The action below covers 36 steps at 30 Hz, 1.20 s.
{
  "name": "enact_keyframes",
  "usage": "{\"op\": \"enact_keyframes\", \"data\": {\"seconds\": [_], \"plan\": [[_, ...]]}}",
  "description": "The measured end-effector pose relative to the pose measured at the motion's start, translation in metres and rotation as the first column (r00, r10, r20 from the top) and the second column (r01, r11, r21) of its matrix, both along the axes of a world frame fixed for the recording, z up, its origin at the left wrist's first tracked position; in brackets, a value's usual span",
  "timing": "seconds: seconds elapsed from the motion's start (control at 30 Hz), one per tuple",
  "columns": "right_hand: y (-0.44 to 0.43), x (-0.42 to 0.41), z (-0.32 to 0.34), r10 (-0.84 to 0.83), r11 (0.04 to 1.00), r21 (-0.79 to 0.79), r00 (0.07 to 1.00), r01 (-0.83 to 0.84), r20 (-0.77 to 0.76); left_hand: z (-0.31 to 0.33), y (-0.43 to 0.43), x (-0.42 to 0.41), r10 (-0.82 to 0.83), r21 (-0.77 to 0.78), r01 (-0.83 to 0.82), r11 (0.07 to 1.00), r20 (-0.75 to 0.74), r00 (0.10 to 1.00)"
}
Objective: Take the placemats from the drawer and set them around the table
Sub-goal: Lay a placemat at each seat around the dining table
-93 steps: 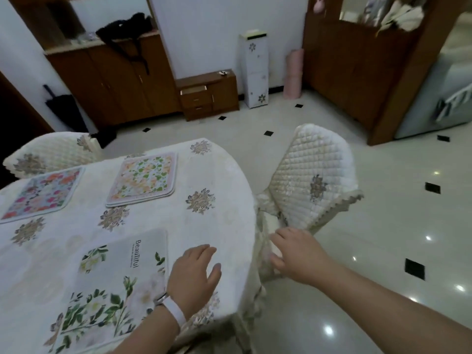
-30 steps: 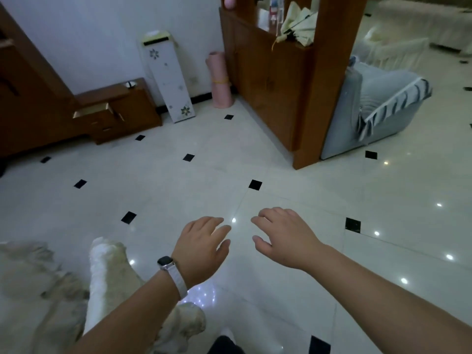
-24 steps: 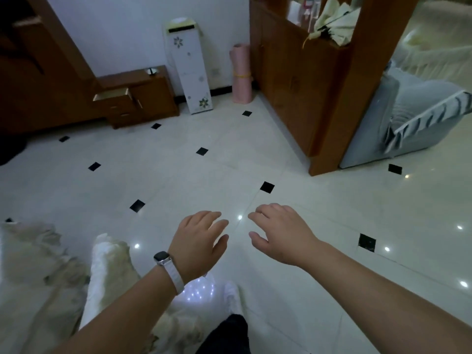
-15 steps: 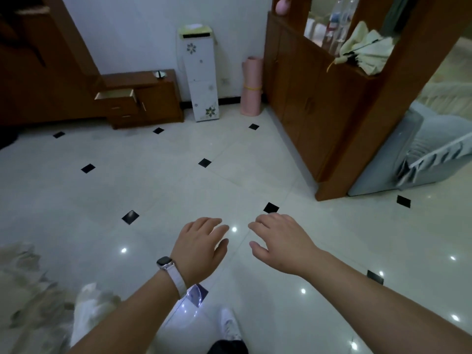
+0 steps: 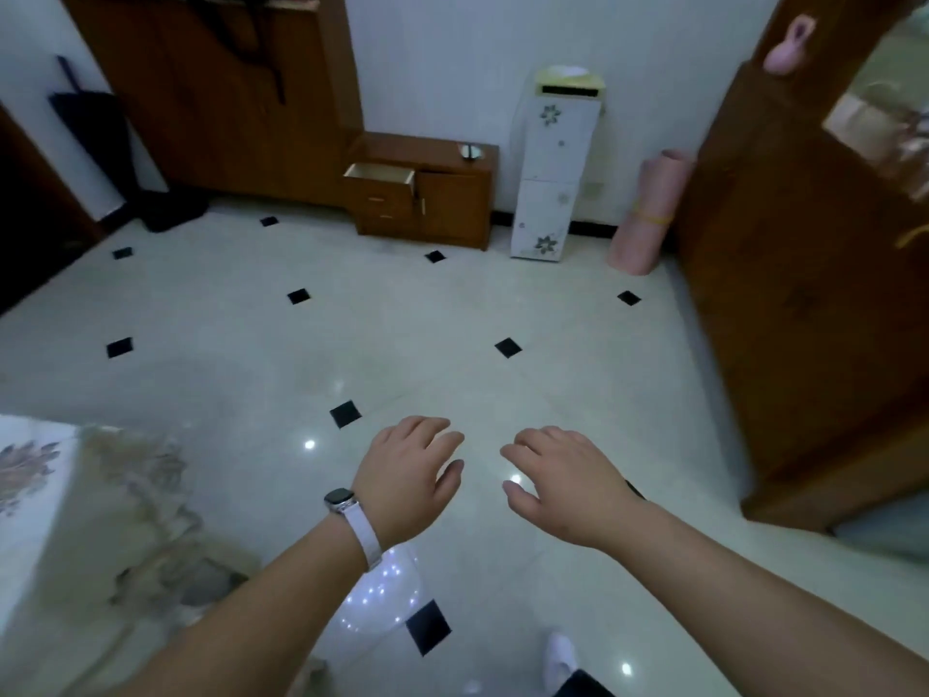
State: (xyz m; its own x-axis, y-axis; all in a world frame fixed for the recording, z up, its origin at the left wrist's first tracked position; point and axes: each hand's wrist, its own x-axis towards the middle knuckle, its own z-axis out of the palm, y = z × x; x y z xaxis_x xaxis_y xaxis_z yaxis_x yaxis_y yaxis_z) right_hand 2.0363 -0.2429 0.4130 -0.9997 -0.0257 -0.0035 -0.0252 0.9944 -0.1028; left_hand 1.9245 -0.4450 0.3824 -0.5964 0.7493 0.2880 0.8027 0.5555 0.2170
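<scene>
A low brown cabinet (image 5: 447,203) stands against the far wall, and its top drawer (image 5: 380,175) is pulled open; I cannot see what lies inside. My left hand (image 5: 407,475), with a white watch on the wrist, hovers palm down over the floor with relaxed fingers and holds nothing. Beside it, my right hand (image 5: 563,480) is held the same way, also empty. The table (image 5: 45,505), under a cream flowered cloth, shows only its corner at the lower left. No placemat is in view.
A white flowered tower cabinet (image 5: 550,178) and a rolled pink mat (image 5: 643,218) stand right of the drawer unit. A tall wooden divider (image 5: 804,274) lines the right side, a dark wardrobe (image 5: 221,93) the back left. Glossy tiled floor (image 5: 402,319) lies between me and the drawer.
The view has swung from the table and chair round to the drawer cabinet, which now sits ahead and larger. Both hands stay empty and held out in front.
</scene>
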Motion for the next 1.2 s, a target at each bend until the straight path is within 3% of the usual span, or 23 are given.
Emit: {"op": "enact_keyframes", "data": {"seconds": [0.23, 0.57, 0.83, 1.03, 1.2], "plan": [[-0.008, -0.118, -0.018, 0.225, 0.974, -0.032, 0.974, -0.224, 0.014, -0.012, -0.037, -0.061, 0.191, -0.053, -0.191, 0.98, -0.003, 0.982], [0.02, -0.319, -0.023, 0.461, 0.882, -0.088, 0.887, -0.463, -0.042, -0.005, -0.025, -0.192, 0.434, -0.154, -0.434, 0.888, -0.032, 0.9], [-0.015, -0.429, -0.014, 0.71, 0.699, -0.058, 0.702, -0.712, -0.062, 0.025, -0.057, -0.245, 0.598, -0.147, -0.618, 0.772, -0.161, 0.785], [-0.079, -0.477, -0.008, 0.821, 0.556, -0.082, 0.562, -0.827, -0.1, 0.028, -0.108, -0.248, 0.757, -0.14, -0.774, 0.618, -0.158, 0.633], [-0.145, -0.51, -0.004, 0.88, 0.459, -0.067, 0.463, -0.886, -0.101, 0.015, -0.153, -0.261, 0.823, -0.103, -0.831, 0.547, -0.116, 0.556]]}}
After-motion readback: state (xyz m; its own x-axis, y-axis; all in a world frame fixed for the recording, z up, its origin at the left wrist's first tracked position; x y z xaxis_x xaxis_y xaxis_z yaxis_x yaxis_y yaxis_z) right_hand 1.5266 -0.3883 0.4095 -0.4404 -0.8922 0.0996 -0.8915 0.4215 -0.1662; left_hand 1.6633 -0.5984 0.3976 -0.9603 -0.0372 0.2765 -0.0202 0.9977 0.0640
